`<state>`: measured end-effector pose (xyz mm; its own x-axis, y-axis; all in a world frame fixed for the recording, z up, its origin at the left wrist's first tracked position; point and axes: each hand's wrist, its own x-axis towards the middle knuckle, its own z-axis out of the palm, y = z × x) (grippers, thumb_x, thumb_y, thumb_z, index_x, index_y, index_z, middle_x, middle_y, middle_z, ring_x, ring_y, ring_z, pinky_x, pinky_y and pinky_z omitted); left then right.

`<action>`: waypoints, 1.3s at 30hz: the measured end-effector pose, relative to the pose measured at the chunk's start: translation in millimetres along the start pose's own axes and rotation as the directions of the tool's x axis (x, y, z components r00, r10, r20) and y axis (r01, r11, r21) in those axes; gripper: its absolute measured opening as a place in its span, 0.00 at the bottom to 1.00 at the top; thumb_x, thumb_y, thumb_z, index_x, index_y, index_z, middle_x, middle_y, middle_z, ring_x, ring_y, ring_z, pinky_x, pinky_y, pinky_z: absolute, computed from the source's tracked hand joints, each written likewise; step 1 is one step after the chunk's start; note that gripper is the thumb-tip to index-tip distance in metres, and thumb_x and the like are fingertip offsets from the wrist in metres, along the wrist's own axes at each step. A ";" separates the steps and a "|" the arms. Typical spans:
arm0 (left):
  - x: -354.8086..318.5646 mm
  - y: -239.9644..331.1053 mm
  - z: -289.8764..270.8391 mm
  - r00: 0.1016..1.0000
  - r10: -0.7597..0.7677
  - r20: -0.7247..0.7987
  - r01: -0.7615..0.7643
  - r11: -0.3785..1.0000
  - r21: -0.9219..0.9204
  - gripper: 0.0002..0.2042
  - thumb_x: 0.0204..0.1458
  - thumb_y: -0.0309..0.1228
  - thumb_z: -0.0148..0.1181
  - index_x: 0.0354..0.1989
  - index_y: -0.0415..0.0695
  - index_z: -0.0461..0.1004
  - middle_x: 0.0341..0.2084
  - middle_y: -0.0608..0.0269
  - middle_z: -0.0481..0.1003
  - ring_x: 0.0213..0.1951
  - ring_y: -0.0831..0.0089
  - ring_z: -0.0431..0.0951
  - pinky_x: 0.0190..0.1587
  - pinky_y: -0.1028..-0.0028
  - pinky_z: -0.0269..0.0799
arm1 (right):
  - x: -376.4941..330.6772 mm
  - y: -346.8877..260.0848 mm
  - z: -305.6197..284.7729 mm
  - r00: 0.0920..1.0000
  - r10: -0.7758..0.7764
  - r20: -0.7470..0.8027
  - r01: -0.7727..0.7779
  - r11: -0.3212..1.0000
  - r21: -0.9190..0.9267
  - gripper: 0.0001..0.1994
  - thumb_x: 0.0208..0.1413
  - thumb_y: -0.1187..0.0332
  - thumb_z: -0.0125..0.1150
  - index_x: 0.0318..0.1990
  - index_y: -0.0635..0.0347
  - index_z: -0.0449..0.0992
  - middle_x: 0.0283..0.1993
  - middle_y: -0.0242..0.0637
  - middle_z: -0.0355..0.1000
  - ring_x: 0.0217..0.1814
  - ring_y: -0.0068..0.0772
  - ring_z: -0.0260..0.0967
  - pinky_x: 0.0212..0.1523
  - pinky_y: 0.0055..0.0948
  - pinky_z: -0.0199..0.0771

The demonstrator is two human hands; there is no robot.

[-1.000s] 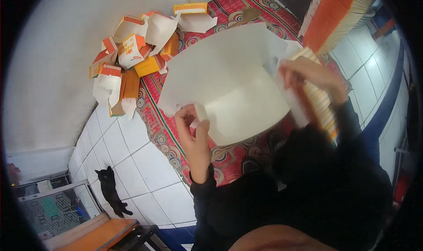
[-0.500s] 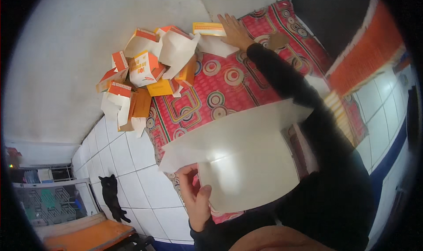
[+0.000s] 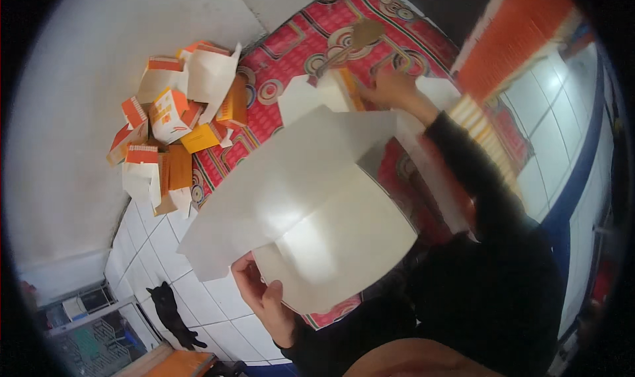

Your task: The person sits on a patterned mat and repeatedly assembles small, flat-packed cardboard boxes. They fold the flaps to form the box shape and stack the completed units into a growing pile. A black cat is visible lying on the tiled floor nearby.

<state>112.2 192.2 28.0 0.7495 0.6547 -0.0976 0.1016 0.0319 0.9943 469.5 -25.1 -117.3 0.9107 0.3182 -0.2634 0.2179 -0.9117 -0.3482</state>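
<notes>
A large flat white cardboard box blank is held at its lower edge by the left hand, above the red patterned mat.

The left hand's fingers are closed on the blank's near edge. The right hand is stretched out over the far part of the mat and touches a half-folded white and orange carton; whether it is gripped cannot be told. A heap of folded white and orange cartons lies at the mat's left edge. A stack of flat orange-edged blanks stands at the mat's right.
</notes>
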 end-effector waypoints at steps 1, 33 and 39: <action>-2.8 -0.4 0.1 1.000 0.006 -0.012 -0.006 1.000 -0.011 0.28 0.38 0.32 0.54 0.53 0.39 0.65 0.46 0.55 0.69 0.50 0.63 0.72 0.56 0.65 0.68 | 4.1 6.9 0.1 0.995 -0.037 -0.096 0.037 0.999 -0.002 0.30 0.54 0.40 0.62 0.51 0.58 0.80 0.40 0.60 0.77 0.45 0.57 0.78 0.47 0.54 0.76; -25.2 -13.0 -9.2 0.979 0.129 0.155 -0.138 0.989 0.046 0.24 0.41 0.30 0.50 0.51 0.36 0.68 0.46 0.55 0.70 0.52 0.64 0.69 0.60 0.67 0.62 | -121.6 127.0 20.6 0.965 0.053 0.257 -0.234 -0.268 0.935 0.27 0.58 0.61 0.58 0.65 0.41 0.61 0.51 0.37 0.70 0.47 0.32 0.74 0.48 0.41 0.77; -25.9 -7.7 -12.5 0.936 0.319 0.148 -0.349 0.888 0.298 0.21 0.51 0.28 0.48 0.54 0.37 0.68 0.47 0.55 0.70 0.52 0.65 0.69 0.61 0.68 0.60 | -189.6 58.4 -81.2 0.861 0.335 -0.383 0.413 -0.021 0.910 0.38 0.64 0.41 0.51 0.76 0.40 0.46 0.76 0.37 0.49 0.75 0.41 0.50 0.67 0.52 0.65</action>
<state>83.8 184.4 23.4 0.8311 0.5111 0.2191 0.0234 -0.4256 0.9046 338.0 -159.7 -14.6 0.9914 -0.1310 0.0008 0.0519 0.3873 -0.9205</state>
